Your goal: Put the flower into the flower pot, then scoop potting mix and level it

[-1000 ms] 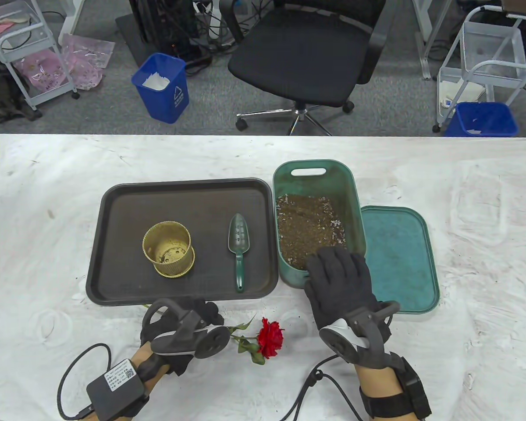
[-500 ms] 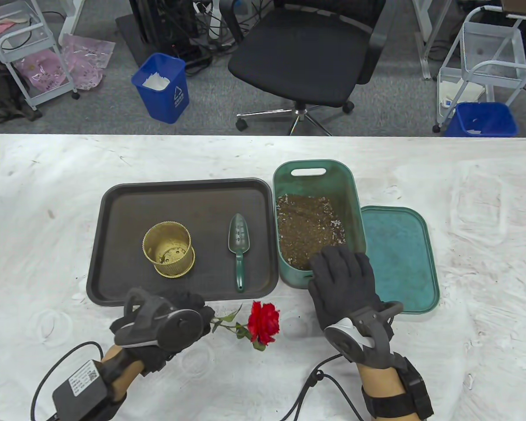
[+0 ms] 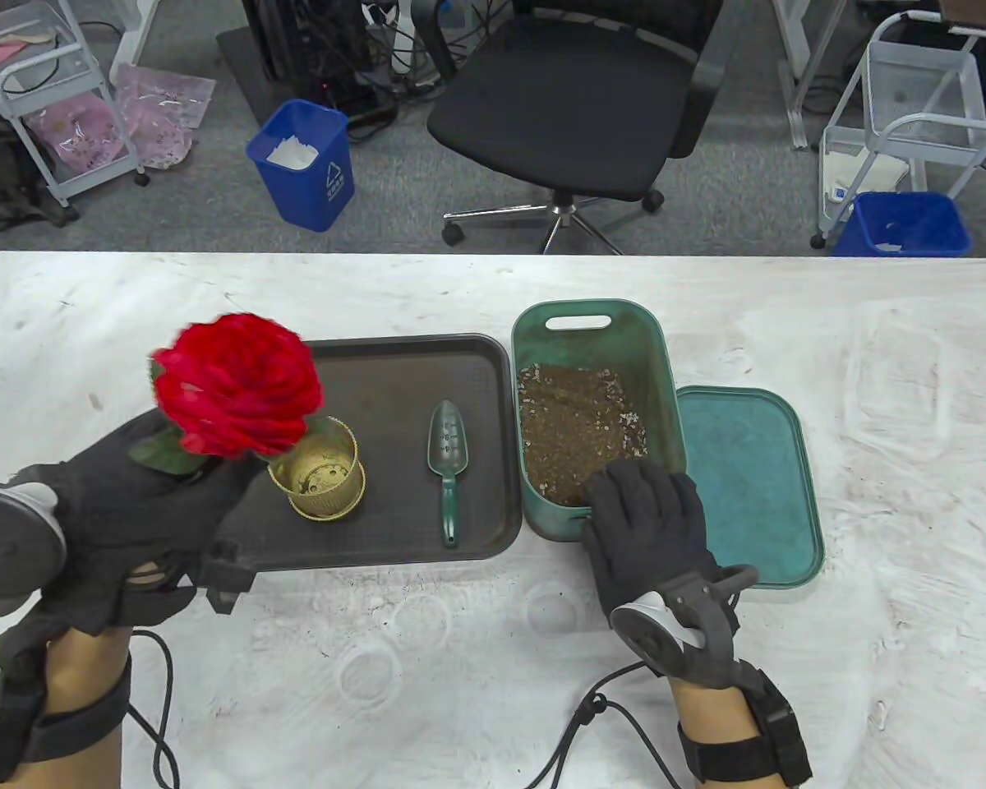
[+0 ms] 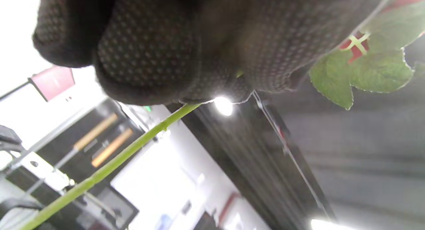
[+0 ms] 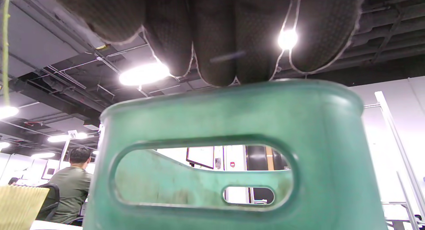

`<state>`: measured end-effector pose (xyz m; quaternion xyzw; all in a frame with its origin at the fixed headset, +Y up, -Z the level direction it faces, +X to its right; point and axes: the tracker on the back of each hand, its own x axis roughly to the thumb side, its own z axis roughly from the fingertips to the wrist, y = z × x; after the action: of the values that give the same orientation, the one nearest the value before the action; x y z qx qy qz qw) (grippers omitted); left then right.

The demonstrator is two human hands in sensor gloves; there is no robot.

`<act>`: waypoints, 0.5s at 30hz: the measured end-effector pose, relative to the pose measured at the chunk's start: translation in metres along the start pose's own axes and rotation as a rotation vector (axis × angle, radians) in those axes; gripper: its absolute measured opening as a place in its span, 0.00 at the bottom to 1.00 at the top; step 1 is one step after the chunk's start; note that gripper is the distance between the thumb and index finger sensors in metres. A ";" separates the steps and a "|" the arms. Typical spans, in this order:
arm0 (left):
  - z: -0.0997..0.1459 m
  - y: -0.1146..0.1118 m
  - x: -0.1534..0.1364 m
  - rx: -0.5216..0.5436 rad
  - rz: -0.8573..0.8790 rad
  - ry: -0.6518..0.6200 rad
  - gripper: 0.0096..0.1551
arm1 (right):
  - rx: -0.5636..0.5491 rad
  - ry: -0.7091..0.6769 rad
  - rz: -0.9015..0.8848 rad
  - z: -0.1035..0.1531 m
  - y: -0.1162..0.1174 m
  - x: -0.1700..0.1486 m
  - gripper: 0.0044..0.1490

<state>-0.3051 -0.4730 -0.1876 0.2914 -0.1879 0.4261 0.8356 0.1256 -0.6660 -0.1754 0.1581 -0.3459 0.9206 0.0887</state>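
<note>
flower (image 3: pixel 237 385) stands gripped in the left hand (image 3: pixel 123 514), bloom above it; pot (image 3: pixel 316 467) just beside.

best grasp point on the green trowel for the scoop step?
Take the trowel by its narrow handle at the near end, coming from above: it lies flat on the tray, blade pointing away, clear of the flower pot. The right hand is nearer.

pot (image 3: pixel 315 468) left of trowel (image 3: pixel 447 460) on tray (image 3: pixel 378 362) | bin (image 3: pixel 592 329) right | lid (image 3: pixel 748 485) beyond
</note>
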 end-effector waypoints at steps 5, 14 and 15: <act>0.018 0.002 -0.051 0.113 0.056 0.160 0.22 | 0.000 -0.001 -0.003 0.000 0.000 0.000 0.33; 0.068 -0.037 -0.142 0.153 0.176 0.431 0.22 | 0.000 -0.019 0.009 0.000 0.001 0.003 0.33; 0.071 -0.039 -0.146 0.154 0.192 0.450 0.22 | 0.000 -0.019 0.009 0.000 0.001 0.003 0.33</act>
<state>-0.3608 -0.6254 -0.2287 0.2329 0.0089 0.5707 0.7874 0.1228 -0.6664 -0.1750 0.1652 -0.3473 0.9195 0.0814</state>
